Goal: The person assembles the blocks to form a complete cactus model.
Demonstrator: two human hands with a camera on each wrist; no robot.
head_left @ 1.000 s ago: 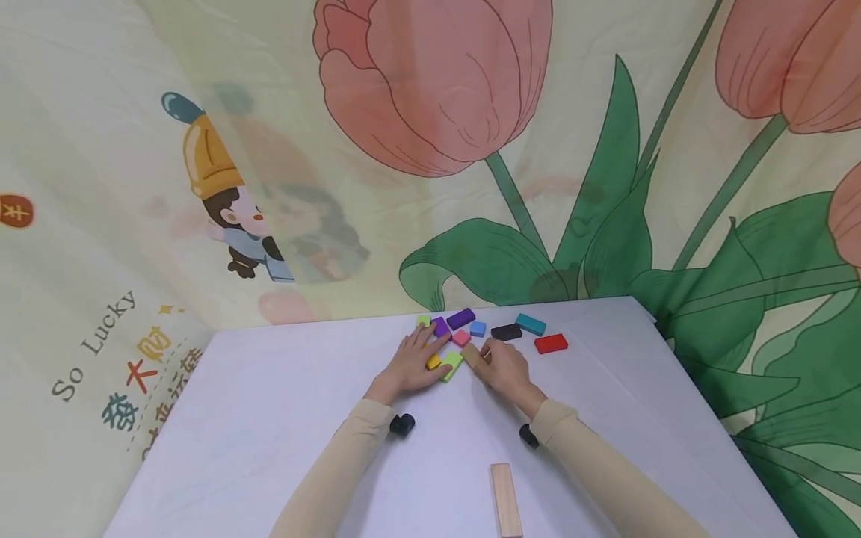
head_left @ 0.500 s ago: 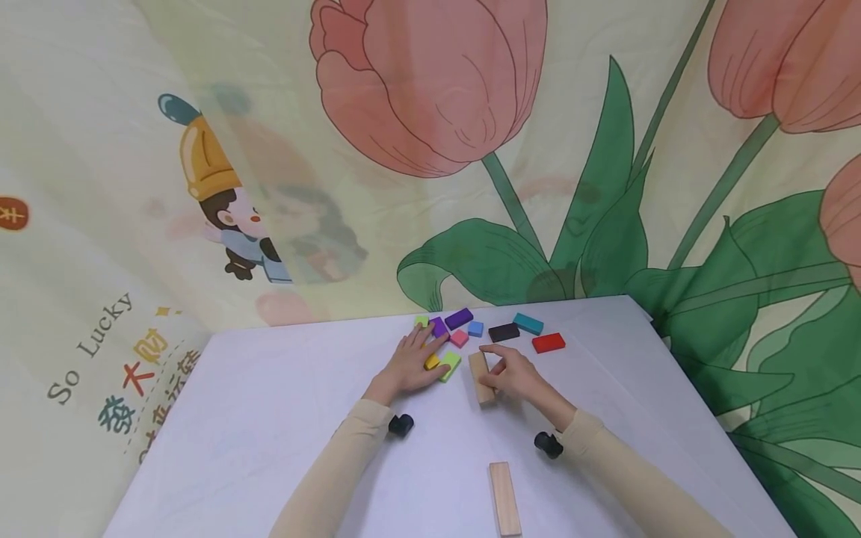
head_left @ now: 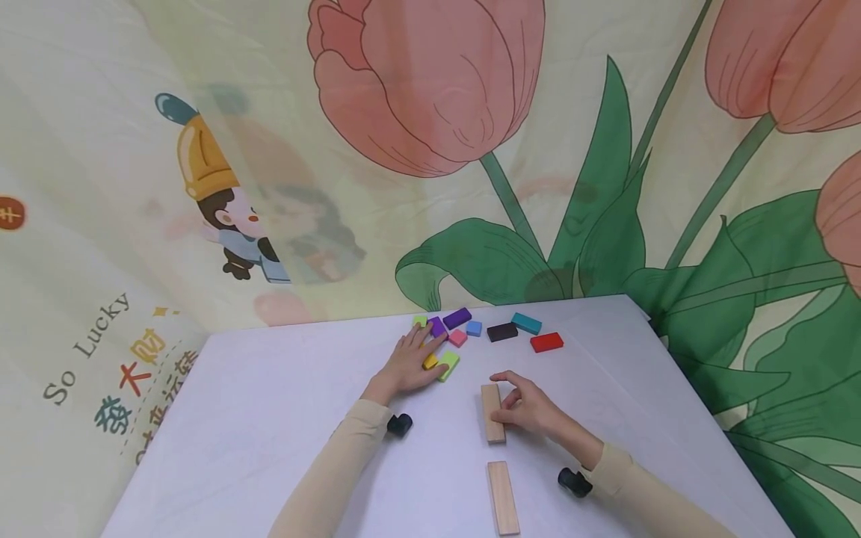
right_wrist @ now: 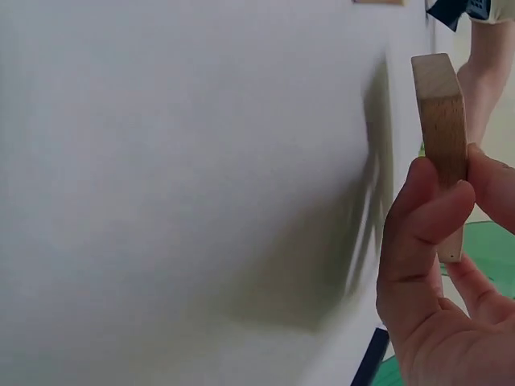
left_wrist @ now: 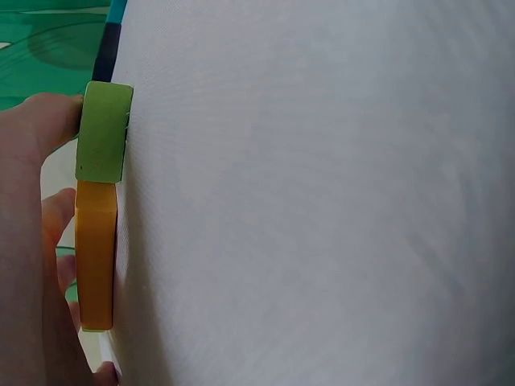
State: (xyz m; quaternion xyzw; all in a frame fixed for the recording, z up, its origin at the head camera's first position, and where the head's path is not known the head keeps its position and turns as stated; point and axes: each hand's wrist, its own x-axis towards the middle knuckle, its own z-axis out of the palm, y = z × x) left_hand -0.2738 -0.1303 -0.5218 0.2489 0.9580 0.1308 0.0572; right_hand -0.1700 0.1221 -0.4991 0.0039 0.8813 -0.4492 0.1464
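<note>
My right hand [head_left: 528,407] pinches a plain wooden block [head_left: 492,415] between thumb and fingers. In the right wrist view the held block [right_wrist: 442,137] is raised off the cloth, its shadow falling beside it. A second plain wooden block [head_left: 503,497] lies lengthwise on the table just nearer the body. My left hand [head_left: 409,364] rests with fingers spread over the coloured blocks, its thumb at a light green block [head_left: 448,366]. A yellow block [head_left: 430,362] shows under that palm; in the left wrist view the orange-looking block [left_wrist: 96,257] stands right beside the green one [left_wrist: 105,133].
Past the hands, purple [head_left: 457,318], pink [head_left: 457,338], blue [head_left: 474,329], black [head_left: 502,332], teal [head_left: 527,323] and red [head_left: 547,342] blocks lie near the back edge of the white-covered table [head_left: 269,448]. A tulip-printed curtain [head_left: 430,149] hangs right behind.
My right hand has drawn the plain wooden block out from beside the coloured blocks, toward the body and slightly right, turning it lengthwise. The left hand has stayed in place.
</note>
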